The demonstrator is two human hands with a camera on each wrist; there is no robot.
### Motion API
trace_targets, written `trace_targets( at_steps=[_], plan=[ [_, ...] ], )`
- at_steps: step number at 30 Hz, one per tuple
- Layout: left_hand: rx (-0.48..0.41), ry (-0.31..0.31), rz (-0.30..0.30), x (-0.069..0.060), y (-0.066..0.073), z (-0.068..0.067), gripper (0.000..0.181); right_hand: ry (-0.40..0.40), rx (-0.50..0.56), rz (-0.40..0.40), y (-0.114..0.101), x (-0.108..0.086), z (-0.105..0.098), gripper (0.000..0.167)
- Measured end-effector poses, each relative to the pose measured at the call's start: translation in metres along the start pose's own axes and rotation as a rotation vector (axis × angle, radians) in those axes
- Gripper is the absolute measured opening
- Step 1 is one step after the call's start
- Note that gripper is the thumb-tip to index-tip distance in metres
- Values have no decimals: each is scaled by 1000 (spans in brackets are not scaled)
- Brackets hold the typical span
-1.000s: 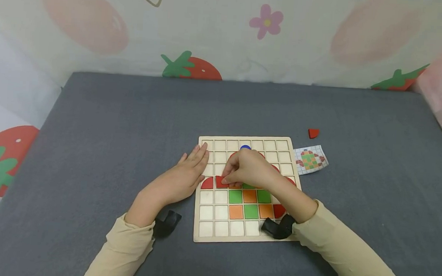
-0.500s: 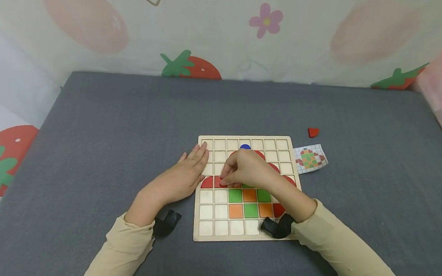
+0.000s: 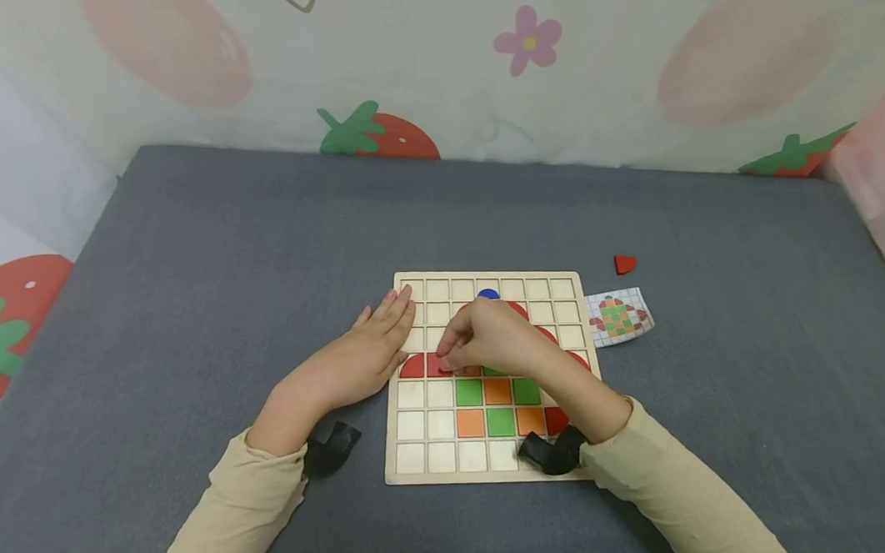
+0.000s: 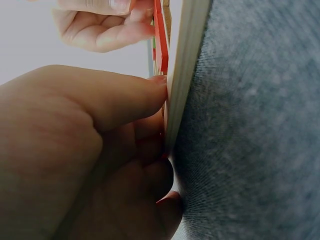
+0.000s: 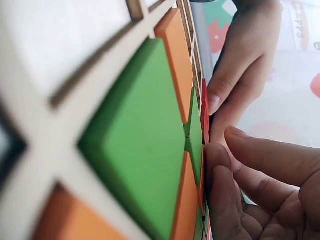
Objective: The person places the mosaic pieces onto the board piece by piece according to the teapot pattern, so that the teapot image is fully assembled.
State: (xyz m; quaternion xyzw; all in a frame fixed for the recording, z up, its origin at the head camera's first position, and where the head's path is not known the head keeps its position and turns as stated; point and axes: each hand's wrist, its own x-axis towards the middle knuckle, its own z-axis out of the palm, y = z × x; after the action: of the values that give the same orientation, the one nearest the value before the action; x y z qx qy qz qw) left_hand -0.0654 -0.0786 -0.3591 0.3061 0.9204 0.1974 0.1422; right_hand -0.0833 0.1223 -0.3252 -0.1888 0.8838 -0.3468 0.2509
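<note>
A wooden grid board (image 3: 432,481) lies on the grey table. My left hand (image 3: 359,360) rests across its left edge, fingers stretched forward, beside a red quarter-round tile (image 3: 412,367). My right hand (image 3: 495,338) is over the board's middle, thumb and fingers bent down at a red tile (image 3: 435,365) in the second column; its right part is hidden under the fingertips. Close up in the right wrist view are a green tile (image 5: 145,140) and an orange tile (image 5: 175,50), with the right fingers beyond them. The left wrist view shows the left thumb (image 4: 135,97) against the board's side.
A loose red quarter-round tile (image 3: 624,264) lies behind the board's right side. A small pattern card (image 3: 619,317) sits at the board's right edge. Black straps (image 3: 334,448) hang at both wrists. A printed curtain (image 3: 610,85) borders the table's far edge.
The red tile under the right fingers was tilted one second ago and now sits flatter in its cell, slightly further left. The left hand stays in place on the board.
</note>
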Motion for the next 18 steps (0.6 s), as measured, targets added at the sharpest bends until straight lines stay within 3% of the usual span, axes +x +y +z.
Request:
trace_targets(
  at_steps=[18],
  plan=[
    [-9, 6, 15, -1, -1, 1, 58, -27, 2, -38, 3, 1, 0, 4]
  ],
)
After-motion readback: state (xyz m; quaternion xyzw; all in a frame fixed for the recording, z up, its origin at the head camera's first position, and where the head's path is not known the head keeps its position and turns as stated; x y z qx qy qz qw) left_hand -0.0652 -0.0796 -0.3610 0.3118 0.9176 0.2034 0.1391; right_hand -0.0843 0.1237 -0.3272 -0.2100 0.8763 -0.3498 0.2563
